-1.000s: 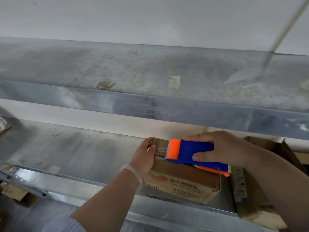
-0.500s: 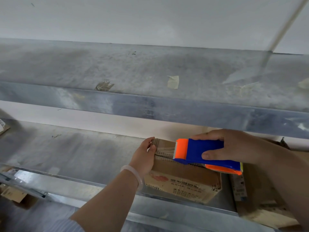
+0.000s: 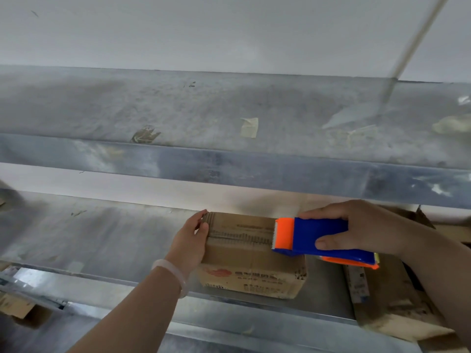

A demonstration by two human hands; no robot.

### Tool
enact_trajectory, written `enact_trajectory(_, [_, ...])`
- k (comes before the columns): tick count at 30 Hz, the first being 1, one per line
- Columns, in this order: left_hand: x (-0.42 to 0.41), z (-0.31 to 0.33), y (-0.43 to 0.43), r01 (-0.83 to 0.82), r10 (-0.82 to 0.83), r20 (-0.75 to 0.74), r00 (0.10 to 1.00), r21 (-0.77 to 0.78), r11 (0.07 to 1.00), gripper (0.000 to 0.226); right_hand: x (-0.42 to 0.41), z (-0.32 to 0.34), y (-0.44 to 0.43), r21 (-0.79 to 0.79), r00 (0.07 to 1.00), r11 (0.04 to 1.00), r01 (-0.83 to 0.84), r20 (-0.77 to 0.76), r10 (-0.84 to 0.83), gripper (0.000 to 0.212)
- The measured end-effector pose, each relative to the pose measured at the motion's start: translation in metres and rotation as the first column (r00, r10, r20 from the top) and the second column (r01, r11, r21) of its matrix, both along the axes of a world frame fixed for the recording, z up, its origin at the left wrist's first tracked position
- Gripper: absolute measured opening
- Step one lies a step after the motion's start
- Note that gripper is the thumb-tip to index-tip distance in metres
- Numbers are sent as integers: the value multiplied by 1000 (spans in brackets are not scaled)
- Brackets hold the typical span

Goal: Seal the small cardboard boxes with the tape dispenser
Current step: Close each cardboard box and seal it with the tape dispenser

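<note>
A small brown cardboard box (image 3: 252, 266) with red and dark print on its front stands on the lower metal shelf (image 3: 102, 240). My left hand (image 3: 191, 240) grips the box's left end, fingers curled over its top edge. My right hand (image 3: 362, 228) holds the blue and orange tape dispenser (image 3: 318, 238) over the right part of the box top, its orange toothed end facing left. A strip of clear tape lies along the top seam between my left hand and the dispenser.
An upper metal shelf (image 3: 229, 169) juts out just above the box, with tape scraps (image 3: 249, 127) stuck on it. A larger open cardboard carton (image 3: 387, 301) sits to the right. More cardboard (image 3: 15, 305) lies at lower left, below the shelf.
My right hand has drawn the dispenser rightward along the box top, leaving a longer strip of tape on the seam. My left hand has kept its hold on the box's left end.
</note>
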State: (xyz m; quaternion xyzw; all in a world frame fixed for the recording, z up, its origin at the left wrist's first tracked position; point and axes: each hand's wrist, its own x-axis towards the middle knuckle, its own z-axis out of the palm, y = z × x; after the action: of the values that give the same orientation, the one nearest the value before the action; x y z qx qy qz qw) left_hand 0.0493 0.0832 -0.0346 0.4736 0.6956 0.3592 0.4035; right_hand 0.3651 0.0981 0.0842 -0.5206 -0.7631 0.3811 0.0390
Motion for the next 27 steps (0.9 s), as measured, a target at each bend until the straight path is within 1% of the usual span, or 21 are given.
enact_trajectory(2, [-14, 3, -3, -24, 25, -59, 998, 23, 999, 35, -10, -8, 0, 8, 1000, 1000, -24, -20, 24, 49])
enact_trajectory(5, [-28, 8, -9, 24, -23, -84, 996, 9, 1000, 35, -21, -18, 2, 6, 998, 999, -33, -51, 33, 50])
enact_trajectory(8, [-30, 13, -14, 46, -47, -101, 994, -11, 999, 46, -25, -20, 4, 26, 998, 999, -38, -53, 39, 49])
enact_trajectory(9, [-30, 16, -15, 55, -52, -163, 985, 12, 998, 53, -25, -20, 5, 30, 998, 999, -36, -58, 37, 49])
enact_trajectory(10, [-29, 20, -15, 105, -87, -284, 955, 49, 993, 60, -25, -20, 5, 27, 997, 999, -30, -67, 31, 48])
enact_trajectory(11, [-27, 25, -15, 216, -155, -446, 882, 89, 972, 68, -25, -21, 6, 22, 997, 1000, -22, -75, 24, 48])
enact_trajectory(12, [-23, 28, -14, 364, -237, -592, 771, 104, 926, 75, -25, -22, 6, 16, 997, 1000, -17, -79, 19, 48])
enact_trajectory(13, [-17, 31, -12, 501, -317, -696, 644, 70, 863, 83, -24, -22, 7, 14, 997, 1000, -15, -77, 16, 48])
enact_trajectory(14, [-11, 32, -9, 588, -388, -750, 536, 1, 809, 88, -24, -22, 7, 12, 997, 1000, -16, -71, 17, 48])
enact_trajectory(15, [-7, 30, -5, 629, -444, -769, 460, -70, 774, 92, -24, -21, 7, 11, 997, 1000, -20, -68, 21, 49])
enact_trajectory(16, [-4, 28, -2, 642, -480, -771, 419, -123, 757, 94, -25, -21, 7, 13, 998, 1000, -25, -64, 25, 49])
enact_trajectory(18, [-3, 23, 3, 628, -494, -767, 409, -156, 763, 92, -24, -22, 7, 16, 997, 1000, -26, -67, 27, 50])
enact_trajectory(23, [-4, 22, 5, 614, -468, -775, 424, -134, 778, 82, -24, -24, 8, -3, 997, 1000, -15, -77, 15, 53])
enact_trajectory(27, [-5, 24, 5, 618, -481, -774, 412, -151, 772, 95, -21, -25, 8, -29, 995, 999, -14, -96, 12, 54])
